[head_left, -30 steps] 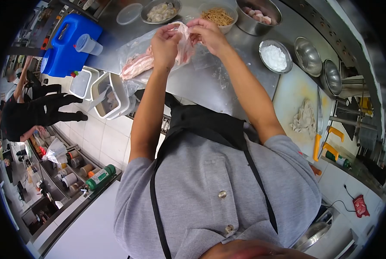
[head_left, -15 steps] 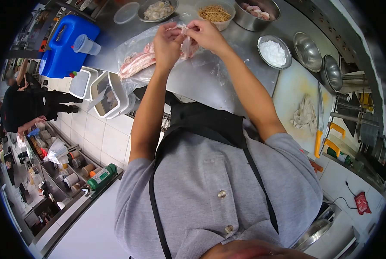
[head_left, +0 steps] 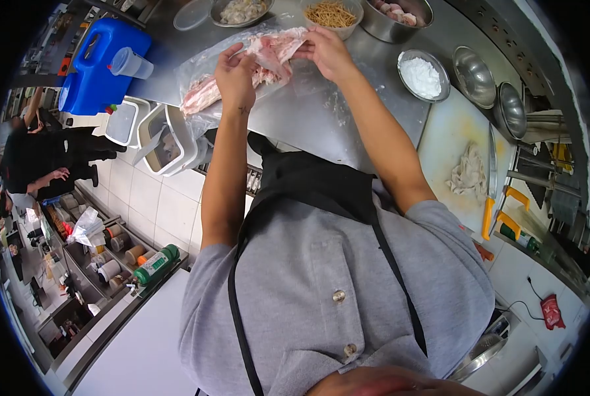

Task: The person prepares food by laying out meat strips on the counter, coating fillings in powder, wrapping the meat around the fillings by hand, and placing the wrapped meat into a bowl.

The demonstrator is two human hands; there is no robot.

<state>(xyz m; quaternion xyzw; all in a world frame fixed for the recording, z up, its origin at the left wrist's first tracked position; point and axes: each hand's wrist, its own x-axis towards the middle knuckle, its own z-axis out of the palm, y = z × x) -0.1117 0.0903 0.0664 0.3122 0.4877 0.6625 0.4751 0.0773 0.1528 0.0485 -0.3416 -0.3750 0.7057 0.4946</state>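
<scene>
Both my hands are at a long, pale pink slab of raw meat lying on a clear plastic bag. Between them a flap of raw meat is lifted and spread out. My left hand pinches its left edge, thumb and fingers closed on it. My right hand grips the flap's upper right end between thumb and fingers. Part of the slab is hidden behind my left hand and the flap.
Behind the meat stand a tub of brown strips and a steel pot. To the right are a bowl of white powder, a cutting board and a knife. A blue jug stands left; a person is beyond.
My hands have moved apart, and a flap of meat now shows raised between them. Earlier they were close together, pinching at thin, pale material. The person at left has lowered an arm slightly.
</scene>
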